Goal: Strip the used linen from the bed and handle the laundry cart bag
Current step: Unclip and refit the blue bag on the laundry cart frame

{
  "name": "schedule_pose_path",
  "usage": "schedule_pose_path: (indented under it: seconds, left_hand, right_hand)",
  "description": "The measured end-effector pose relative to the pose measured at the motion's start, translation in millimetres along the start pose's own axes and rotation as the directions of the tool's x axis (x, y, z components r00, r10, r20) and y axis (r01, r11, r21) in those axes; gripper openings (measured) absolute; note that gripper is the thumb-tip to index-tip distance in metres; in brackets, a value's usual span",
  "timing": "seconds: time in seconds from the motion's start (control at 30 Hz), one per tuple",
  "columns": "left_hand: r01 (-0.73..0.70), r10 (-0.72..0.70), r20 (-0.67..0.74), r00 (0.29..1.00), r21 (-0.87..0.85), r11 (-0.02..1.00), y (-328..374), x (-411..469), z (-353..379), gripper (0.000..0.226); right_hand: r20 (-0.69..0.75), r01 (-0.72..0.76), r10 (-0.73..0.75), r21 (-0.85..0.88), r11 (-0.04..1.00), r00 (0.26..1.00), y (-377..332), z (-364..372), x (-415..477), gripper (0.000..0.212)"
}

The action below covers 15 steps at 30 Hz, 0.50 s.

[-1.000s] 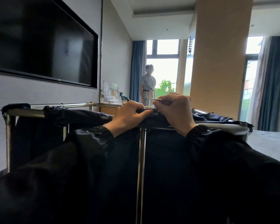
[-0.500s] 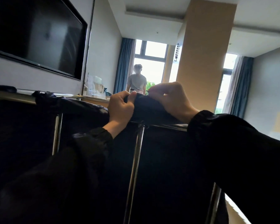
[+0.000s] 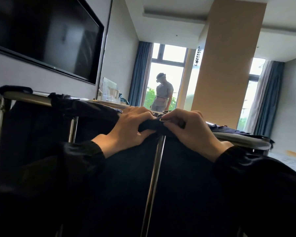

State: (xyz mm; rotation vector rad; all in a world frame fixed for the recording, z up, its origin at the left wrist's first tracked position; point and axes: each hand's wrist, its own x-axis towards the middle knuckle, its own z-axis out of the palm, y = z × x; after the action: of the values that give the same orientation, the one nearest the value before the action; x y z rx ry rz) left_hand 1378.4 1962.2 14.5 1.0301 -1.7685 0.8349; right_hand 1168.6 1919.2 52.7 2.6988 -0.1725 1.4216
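Daylight from a tall window point(image 3: 167, 72) fills the far end of this hotel room, where another person point(image 3: 162, 94) stands between blue curtains point(image 3: 140, 72) and a tan column point(image 3: 227, 65). Take the chrome upright post point(image 3: 153, 177) of the laundry cart as your marker. The dark navy laundry cart bag point(image 3: 186, 182) hangs on both sides of that post, and its top edge is folded over the chrome top rail point(image 3: 29, 98) that runs away to the left of the post. Your left hand point(image 3: 126, 132) sits just left of the post's top, with fingers point(image 3: 140, 115) curled over a bunched roll of the bag's rim and the thumb tucked beneath it. Your right hand point(image 3: 191, 132) sits just right of the post's top, with fingers point(image 3: 178, 117) bent tight and pinching the same fold of fabric. The two hands almost meet above the post. Both of your sleeves point(image 3: 67, 168) are dark and blend into the bag below them. Up and to the left of the post, a black television point(image 3: 41, 36) hangs on the wall. Clear containers point(image 3: 109, 93) stand below its right corner, beyond the rail. Far right of the post, at the frame's edge, lies a pale patterned surface point(image 3: 292, 161); you cannot tell what it is.
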Motion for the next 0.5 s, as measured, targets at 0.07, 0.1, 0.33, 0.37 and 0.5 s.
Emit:
schedule_pose_path:
  seconds: [0.07, 0.1, 0.33, 0.37, 0.5]
  left_hand:
    - [0.018, -0.017, -0.045, 0.999, 0.030, 0.999, 4.0, -1.4, 6.8, 0.018]
    - [0.033, -0.031, -0.055, 0.998, 0.041, 0.999, 6.3, -1.5, 7.6, 0.017]
    - [0.272, -0.244, 0.139, 0.960, -0.246, 0.930, 15.6, 14.7, -10.8, 0.033]
    - [0.271, -0.245, 0.155, 0.957, -0.186, 0.944, 15.9, 17.6, -11.1, 0.027]
    - [0.374, -0.357, 0.249, 0.900, -0.023, 0.927, 19.8, 30.9, -10.8, 0.029]
  right_hand:
    - [0.053, 0.064, -0.061, -0.066, 0.996, 0.997, 3.9, -4.7, 7.4, 0.014]
    - [0.053, 0.086, -0.081, -0.091, 0.992, 0.995, 5.0, -6.1, 11.1, 0.014]
    - [-0.075, -0.001, -0.001, -0.019, 1.000, 0.997, 1.8, 0.2, 12.8, 0.013]
    - [-0.108, -0.029, 0.028, -0.006, 1.000, 0.994, 1.5, 2.2, 10.0, 0.014]
    - [-0.185, -0.110, 0.111, 0.015, 0.994, 0.976, 5.3, 6.9, 5.1, 0.014]
